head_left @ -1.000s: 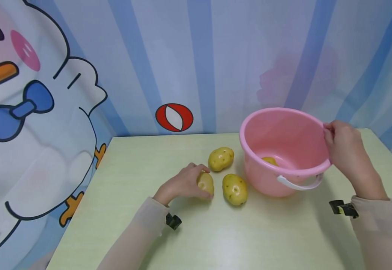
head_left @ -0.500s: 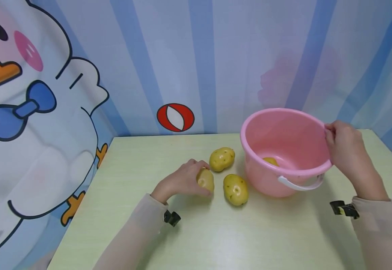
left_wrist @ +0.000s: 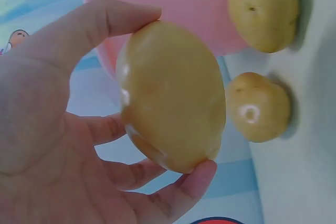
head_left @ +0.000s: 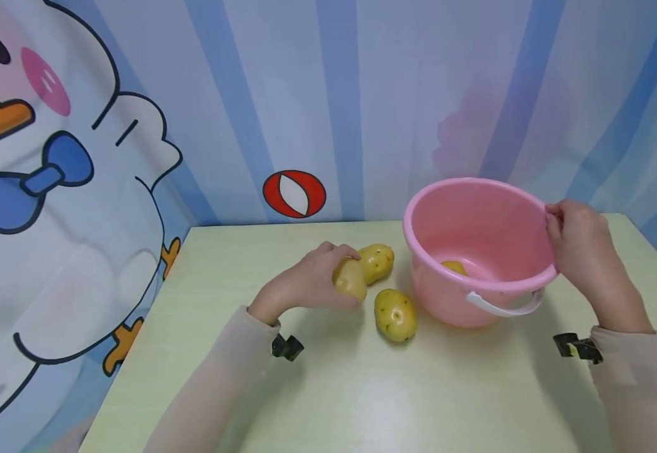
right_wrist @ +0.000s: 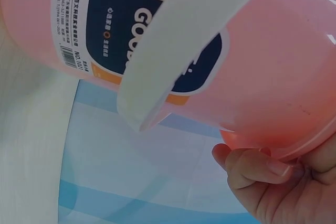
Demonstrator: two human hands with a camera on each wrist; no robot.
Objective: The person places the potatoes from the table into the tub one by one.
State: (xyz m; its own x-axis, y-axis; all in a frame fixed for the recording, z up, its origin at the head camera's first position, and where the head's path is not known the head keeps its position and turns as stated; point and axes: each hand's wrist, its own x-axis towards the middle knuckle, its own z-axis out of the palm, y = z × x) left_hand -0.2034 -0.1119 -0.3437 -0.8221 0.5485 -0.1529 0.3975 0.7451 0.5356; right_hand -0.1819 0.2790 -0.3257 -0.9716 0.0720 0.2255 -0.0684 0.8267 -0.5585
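My left hand point(head_left: 314, 279) grips a pale yellow potato point(left_wrist: 170, 95) between thumb and fingertips, just over the table. Right behind it lies another potato point(head_left: 377, 262), partly covered by the held one in the head view. A spotted potato point(head_left: 395, 316) rests on the table between my left hand and the pink bucket point(head_left: 476, 302). With my right hand point(head_left: 583, 255) I hold the bucket's rim on its right side. Inside the bucket a bit of yellow potato point(head_left: 454, 267) shows at the bottom. The bucket's white handle point(head_left: 504, 307) hangs down at the front.
The pale table point(head_left: 238, 390) ends at a blue striped backdrop point(head_left: 385, 113) along its back edge. A printed duck point(head_left: 68, 251) covers the backdrop at the left. A label point(right_wrist: 152, 40) is stuck on the bucket's outer wall.
My left hand has lifted the potato and moved it slightly up and away, towards the potato at the back. The right hand and bucket have stayed in place.
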